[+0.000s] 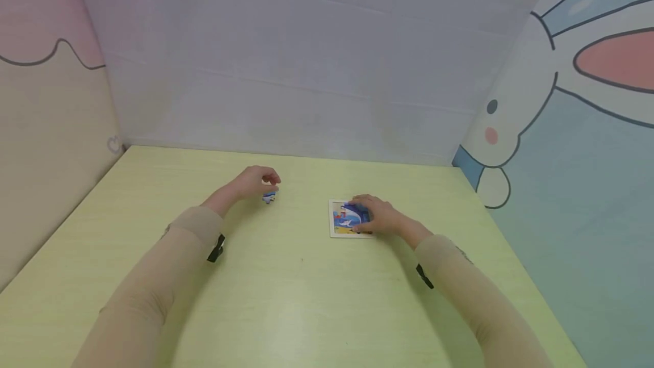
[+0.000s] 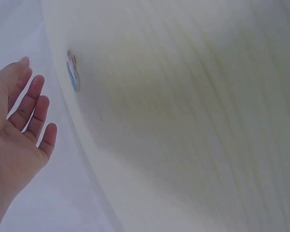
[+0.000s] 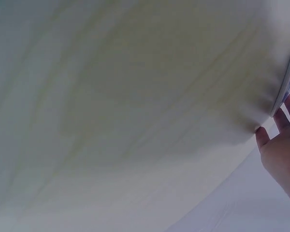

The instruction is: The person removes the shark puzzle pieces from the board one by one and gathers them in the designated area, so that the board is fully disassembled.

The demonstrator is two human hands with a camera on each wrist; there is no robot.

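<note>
1. Head view: the pale green surface (image 1: pixel 286 300) fills the field between illustrated walls.
2. Puzzle board (image 1: pixel 343 219), at 1 o'clock from the surface's centre; the right hand (image 1: pixel 378 216) rests on it with fingers straight and relaxed, hiding its right half.
3. Left hand (image 1: pixel 255 180), at 11 o'clock, hovers over a loose puzzle piece (image 1: pixel 269 197), fingers extended and holding nothing.
4. Judgement: pinch the piece by its edges and keep the board pressed flat.
5. The printed picture is too small to read; both wrist views are blurred.
</note>
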